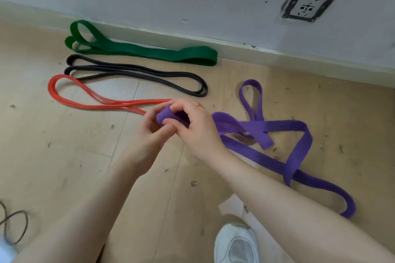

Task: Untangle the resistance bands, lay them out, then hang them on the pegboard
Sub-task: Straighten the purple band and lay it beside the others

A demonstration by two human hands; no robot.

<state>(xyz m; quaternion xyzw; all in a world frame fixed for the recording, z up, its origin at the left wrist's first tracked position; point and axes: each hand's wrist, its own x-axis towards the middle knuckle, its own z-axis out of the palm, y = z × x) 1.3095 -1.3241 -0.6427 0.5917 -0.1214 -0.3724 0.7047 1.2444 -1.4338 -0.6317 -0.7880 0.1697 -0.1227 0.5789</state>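
Here, left to right: red band [85, 100], black band [136, 72] and green band [136, 50] lie flat in parallel. Left hand [149, 132] and right hand [196, 128] pinch one folded end of the purple band [277, 128], fingers curled around it. Its remaining length trails rightward, apparently crossing itself, nearer the right hand.
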